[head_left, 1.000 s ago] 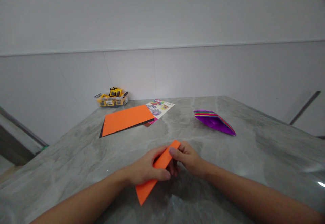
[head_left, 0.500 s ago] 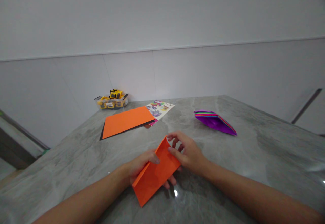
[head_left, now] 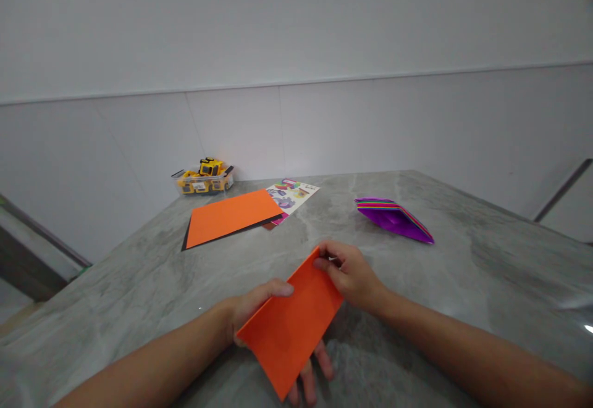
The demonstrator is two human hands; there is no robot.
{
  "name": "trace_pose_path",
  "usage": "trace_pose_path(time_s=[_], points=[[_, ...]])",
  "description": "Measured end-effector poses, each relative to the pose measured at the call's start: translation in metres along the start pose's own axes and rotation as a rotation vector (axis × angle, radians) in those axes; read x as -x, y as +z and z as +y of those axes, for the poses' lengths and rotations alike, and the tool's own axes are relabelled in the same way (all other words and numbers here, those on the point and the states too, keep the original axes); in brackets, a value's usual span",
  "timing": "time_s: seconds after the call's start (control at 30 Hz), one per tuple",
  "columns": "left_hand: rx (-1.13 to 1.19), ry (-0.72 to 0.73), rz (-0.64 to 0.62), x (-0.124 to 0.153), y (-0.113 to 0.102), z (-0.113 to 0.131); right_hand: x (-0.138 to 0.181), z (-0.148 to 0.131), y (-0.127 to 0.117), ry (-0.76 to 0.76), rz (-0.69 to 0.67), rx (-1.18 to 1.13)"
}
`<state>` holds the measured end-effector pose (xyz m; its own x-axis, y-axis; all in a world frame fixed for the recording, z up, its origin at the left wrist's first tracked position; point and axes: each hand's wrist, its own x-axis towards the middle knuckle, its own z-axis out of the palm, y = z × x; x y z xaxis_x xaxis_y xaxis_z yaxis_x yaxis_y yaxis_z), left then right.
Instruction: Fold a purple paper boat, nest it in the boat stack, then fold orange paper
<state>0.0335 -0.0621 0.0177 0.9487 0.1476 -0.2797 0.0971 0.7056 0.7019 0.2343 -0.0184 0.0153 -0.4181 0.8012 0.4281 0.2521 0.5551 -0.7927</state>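
Note:
A piece of orange paper [head_left: 296, 321] is held up at a slant above the table, its long upper edge running from lower left to upper right. My left hand [head_left: 257, 303] supports it from beneath, thumb on the front near the upper edge and fingertips showing past the lower edge. At the upper right corner my right hand [head_left: 347, 272] pinches the paper between thumb and fingers. Part of the left palm is hidden behind the paper.
On the grey marbled table [head_left: 152, 297] lie orange and black sheets [head_left: 234, 216], partly over a printed colourful sheet [head_left: 296, 193]. A clear box [head_left: 204, 183] of yellow toy parts stands back left. A folded purple stack with multicoloured edges [head_left: 393, 218] lies right, before the white wall [head_left: 324, 127].
My right hand has closed its fingers on the paper's corner. The paper has turned to show more of its face, and its folded-over edge strip no longer shows.

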Motion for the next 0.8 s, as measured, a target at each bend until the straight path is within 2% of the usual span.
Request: trace_pose_path(time_s=[0.1,0.2,0.37,0.43,0.5,0.67,0.73,0.8], points=[[-0.02,0.078,-0.025,-0.004,-0.016,-0.006,-0.001,0.004,-0.001,0.044,-0.058,-0.047],[0.011,0.166,0.02,-0.004,-0.029,-0.009,-0.001,0.007,-0.001,0.062,-0.076,-0.098],[0.041,0.126,-0.091,-0.001,-0.022,-0.006,0.001,0.004,-0.001,0.039,-0.061,-0.183],[0.059,0.168,-0.071,-0.001,-0.016,-0.004,0.001,0.004,-0.001,0.076,-0.072,-0.212],[0.068,0.207,0.028,-0.001,-0.013,-0.001,0.001,0.007,0.001,0.146,-0.074,-0.237],[0.005,0.214,0.403,-0.003,-0.008,0.006,-0.001,0.018,0.009,0.27,-0.165,-0.384],[-0.063,0.222,0.474,-0.005,-0.006,0.007,0.001,0.018,0.012,0.274,-0.188,-0.409],[-0.108,0.232,0.492,-0.006,-0.004,0.007,0.002,0.017,0.014,0.271,-0.161,-0.381]])
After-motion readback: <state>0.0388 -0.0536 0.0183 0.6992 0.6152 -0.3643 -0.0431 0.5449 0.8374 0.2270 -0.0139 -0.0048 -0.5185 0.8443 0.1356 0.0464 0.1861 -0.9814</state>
